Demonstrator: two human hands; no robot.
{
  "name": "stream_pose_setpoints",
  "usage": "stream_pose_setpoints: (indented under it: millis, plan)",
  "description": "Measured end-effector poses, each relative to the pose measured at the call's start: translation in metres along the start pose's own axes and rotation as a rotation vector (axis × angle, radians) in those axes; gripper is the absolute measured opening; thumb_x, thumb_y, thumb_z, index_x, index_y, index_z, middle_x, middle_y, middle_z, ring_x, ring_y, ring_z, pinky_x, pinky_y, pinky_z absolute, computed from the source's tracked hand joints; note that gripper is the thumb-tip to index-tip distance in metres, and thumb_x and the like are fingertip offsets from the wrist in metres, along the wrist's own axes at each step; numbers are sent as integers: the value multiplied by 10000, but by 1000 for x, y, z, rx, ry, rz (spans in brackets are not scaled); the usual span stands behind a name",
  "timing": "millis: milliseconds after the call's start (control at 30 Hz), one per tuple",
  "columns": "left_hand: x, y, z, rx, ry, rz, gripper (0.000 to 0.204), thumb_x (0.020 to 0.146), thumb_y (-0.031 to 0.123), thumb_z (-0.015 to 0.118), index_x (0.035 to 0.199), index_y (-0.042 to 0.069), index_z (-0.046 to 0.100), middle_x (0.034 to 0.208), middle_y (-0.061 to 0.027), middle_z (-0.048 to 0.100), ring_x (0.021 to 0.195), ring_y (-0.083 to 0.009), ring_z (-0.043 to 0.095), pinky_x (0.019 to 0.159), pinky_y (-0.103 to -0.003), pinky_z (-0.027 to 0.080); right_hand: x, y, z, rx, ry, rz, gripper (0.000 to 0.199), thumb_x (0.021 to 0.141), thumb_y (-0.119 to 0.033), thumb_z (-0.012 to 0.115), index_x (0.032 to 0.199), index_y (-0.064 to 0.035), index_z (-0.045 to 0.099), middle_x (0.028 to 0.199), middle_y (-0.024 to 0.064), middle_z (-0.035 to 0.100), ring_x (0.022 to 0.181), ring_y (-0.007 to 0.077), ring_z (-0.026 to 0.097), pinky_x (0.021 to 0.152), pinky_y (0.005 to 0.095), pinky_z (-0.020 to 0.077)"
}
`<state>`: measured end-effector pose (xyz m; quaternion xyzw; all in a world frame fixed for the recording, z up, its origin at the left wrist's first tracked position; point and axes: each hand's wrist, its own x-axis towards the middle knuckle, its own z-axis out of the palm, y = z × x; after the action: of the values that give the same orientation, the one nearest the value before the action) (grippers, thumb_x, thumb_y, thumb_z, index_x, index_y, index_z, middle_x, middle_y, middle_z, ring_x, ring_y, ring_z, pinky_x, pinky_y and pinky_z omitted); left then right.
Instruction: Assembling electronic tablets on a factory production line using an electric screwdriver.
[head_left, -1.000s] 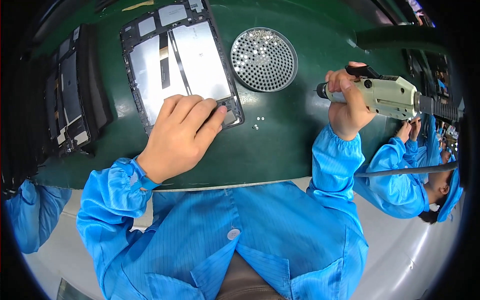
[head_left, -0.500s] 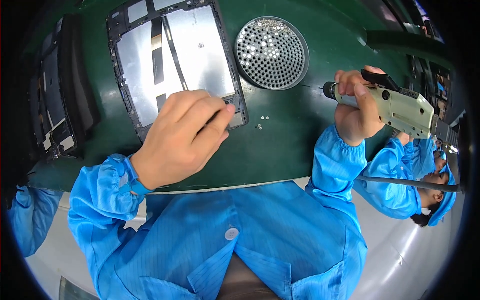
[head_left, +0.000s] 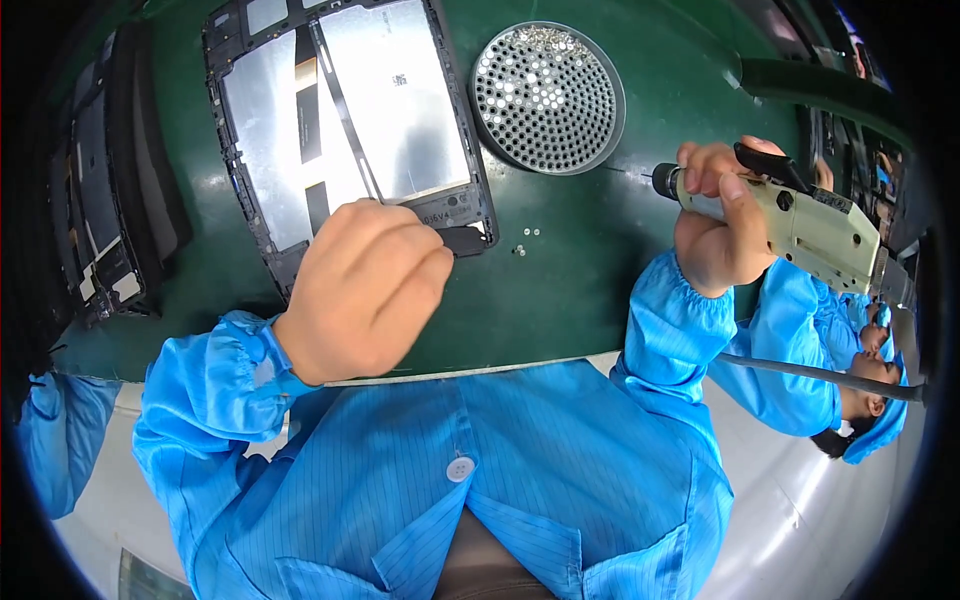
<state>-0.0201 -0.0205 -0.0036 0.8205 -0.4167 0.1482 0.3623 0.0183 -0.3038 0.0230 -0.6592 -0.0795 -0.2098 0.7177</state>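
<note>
Keep the power screwdriver (head_left: pixel 825 228) gripped in your right hand (head_left: pixel 728 225) and clear of the tablet chassis (head_left: pixel 395 110) while the left hand works at its lower edge; that handwork appears to be the step in hand. The chassis lies flat on the green bench (head_left: pixel 560 310), left of the perforated screw tray (head_left: pixel 575 130). Your left hand (head_left: pixel 372 285) is curled nearly closed over the chassis's lower edge; its fingertips are hidden, so whether it pinches anything cannot be told.

1. Lift gently and at a low angle, to spare the flex strip (head_left: pixel 345 115) just above your knuckles.
2. Hold the driver bit (head_left: pixel 632 172) away from the bare metal panels; a slip could score them.
3. Keep your sleeve off the loose screws (head_left: pixel 525 243) beside the chassis's lower right corner.

Change from 0.5 s ago: your left hand has drawn back from that corner and its fingers have curled in. The corner patch (head_left: pixel 465 240), light grey then, now reads black. Your right hand's grip on the screwdriver is unchanged.
</note>
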Motion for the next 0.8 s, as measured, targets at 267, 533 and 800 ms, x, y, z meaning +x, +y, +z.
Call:
stream_pose_setpoints:
  millis: [267, 533, 800]
  plan:
    - [-4, 13, 11, 283, 53, 153, 192, 613, 30, 688, 781, -55, 649, 811, -149, 619, 771, -266, 608, 671, -364, 513, -1, -1, 0, 12, -18, 22, 357, 754, -55, 607, 1083, 68, 544, 705, 148, 584, 578, 234, 547, 639, 429, 483]
    - [-1, 17, 1, 161, -76, 76, 202, 676, 33, 740, 854, -47, 690, 833, -175, 648, 795, -285, 632, 686, -381, 532, -5, -4, 0, 6, -26, 18, 354, 757, -52, 605, 1087, 63, 548, 709, 142, 588, 583, 237, 555, 643, 432, 485]
    - [-1, 15, -1, 306, -127, 70, 205, 661, 43, 681, 840, -58, 675, 875, -126, 596, 839, -257, 582, 744, -370, 490, -2, -5, 1, -7, -41, 43, 375, 757, -61, 607, 1104, 63, 539, 717, 147, 585, 603, 245, 555, 660, 436, 482]
